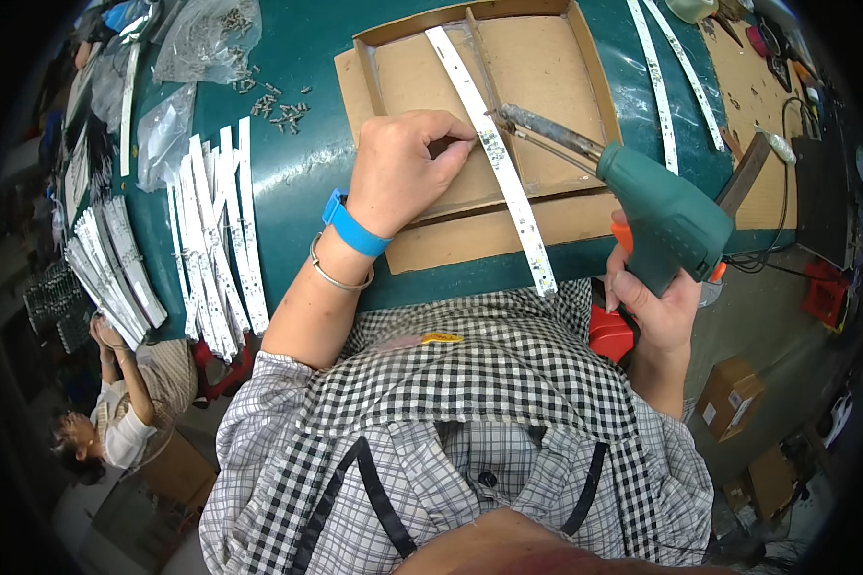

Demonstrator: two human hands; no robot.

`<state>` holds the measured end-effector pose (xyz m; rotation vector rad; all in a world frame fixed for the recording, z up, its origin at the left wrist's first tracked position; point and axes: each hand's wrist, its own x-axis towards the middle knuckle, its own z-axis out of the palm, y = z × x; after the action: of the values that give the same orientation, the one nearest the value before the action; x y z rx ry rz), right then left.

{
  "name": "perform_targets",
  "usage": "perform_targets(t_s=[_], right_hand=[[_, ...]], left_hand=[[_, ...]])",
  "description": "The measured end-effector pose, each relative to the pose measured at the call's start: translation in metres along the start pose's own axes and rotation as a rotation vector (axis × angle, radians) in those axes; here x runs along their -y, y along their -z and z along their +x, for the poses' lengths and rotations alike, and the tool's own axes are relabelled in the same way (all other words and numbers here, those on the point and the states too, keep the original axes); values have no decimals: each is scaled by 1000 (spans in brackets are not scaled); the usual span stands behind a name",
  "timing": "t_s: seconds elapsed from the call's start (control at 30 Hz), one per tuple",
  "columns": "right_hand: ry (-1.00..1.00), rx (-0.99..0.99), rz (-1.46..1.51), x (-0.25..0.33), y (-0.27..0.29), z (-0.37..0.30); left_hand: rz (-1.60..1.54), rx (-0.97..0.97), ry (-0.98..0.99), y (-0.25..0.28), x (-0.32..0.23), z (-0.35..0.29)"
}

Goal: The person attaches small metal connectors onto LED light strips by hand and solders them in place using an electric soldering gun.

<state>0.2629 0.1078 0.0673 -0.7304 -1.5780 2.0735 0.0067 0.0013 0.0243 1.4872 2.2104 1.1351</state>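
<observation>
A white LED strip (515,206) lies slantwise across a shallow cardboard tray (542,62), its near end reaching past the table's front edge. My left hand (398,168), with a blue band and a bangle at the wrist, is closed in a pinch beside the strip's middle. Whatever sits between those fingertips is too small to make out. In my right hand (657,311) is a green soldering gun (666,206) with an orange trigger. Its metal tip and thin feed tube point left and meet or hover over the strip near my left fingertips; contact cannot be told.
Bundled white strips (216,249) and a fanned stack (115,268) lie at left. Behind them are small metal parts (283,110) and a clear plastic bag (211,43). Two strips (657,86) lie at right, near a dark cable (786,192). Another person (129,412) sits at lower left.
</observation>
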Motion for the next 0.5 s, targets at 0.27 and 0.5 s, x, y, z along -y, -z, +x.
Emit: perform_targets(t_s=[0.27,0.5], right_hand=[[-55,40,-56,-4,4,-3],[-91,44,-59,-3,5,-2]], left_hand=[[13,6,-7,-1,2,-1],[-2,5,-12,-2,2,-2]])
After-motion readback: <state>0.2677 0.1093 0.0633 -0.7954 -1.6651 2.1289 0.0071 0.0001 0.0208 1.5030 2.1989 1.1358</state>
